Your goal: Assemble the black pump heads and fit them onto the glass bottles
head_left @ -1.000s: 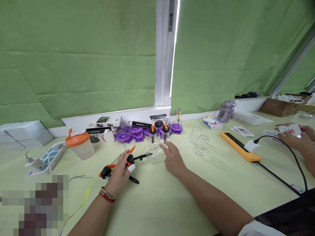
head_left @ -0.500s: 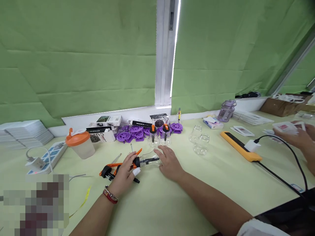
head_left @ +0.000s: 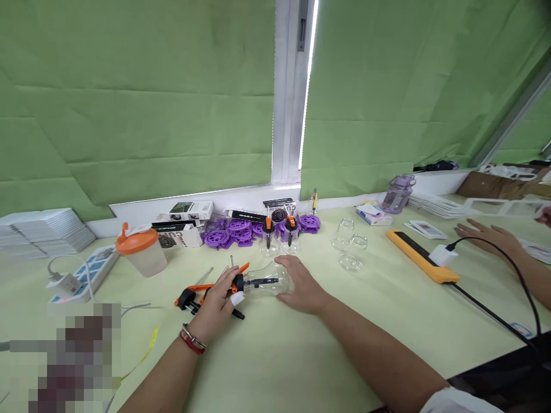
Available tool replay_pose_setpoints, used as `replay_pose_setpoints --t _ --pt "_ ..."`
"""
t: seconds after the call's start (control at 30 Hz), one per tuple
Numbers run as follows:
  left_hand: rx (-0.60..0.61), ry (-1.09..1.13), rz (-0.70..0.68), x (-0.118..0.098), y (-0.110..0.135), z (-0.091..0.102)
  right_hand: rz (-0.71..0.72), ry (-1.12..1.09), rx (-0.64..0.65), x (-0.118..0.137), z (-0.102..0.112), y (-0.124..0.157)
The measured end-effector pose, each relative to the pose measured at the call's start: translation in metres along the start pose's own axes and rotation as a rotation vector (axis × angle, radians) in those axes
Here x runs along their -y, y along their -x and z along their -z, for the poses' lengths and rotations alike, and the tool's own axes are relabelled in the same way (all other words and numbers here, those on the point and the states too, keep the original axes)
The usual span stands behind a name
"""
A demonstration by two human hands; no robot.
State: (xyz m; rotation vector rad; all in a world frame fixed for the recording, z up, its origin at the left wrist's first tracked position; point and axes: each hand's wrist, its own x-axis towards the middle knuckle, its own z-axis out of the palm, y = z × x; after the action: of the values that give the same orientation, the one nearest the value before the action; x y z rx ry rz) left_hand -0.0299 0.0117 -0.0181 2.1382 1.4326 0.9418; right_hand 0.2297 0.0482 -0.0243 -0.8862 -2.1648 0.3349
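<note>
Workshop table; purple parts; power strips

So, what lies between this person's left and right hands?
In the head view, a clear glass bottle turned sideways, a black stem inside: black cap at the left hand, wide end at the right hand.

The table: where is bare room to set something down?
Bare: between the right forearm and the yellow power strip, and between the two forearms. Crowded: around the left hand, and beyond it among purple parts and boxes.
</note>
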Motion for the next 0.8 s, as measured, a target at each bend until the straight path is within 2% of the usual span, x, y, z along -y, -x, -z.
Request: replay_pose_setpoints --t 0.17,0.43,0.8 --pt "-0.005 -0.009 -0.014 -0.003 0.000 0.003 -0.279 -0.296 0.061 0.003 0.006 0.002" --pt "0.008 -0.016 -0.037 -0.004 0.000 0.003 -0.338 -0.847 0.107 -0.016 -0.002 0.000" --pt "0.045 -0.015 -0.080 0.001 -0.001 -0.002 -0.504 -0.851 0.087 -0.018 -0.006 0.000"
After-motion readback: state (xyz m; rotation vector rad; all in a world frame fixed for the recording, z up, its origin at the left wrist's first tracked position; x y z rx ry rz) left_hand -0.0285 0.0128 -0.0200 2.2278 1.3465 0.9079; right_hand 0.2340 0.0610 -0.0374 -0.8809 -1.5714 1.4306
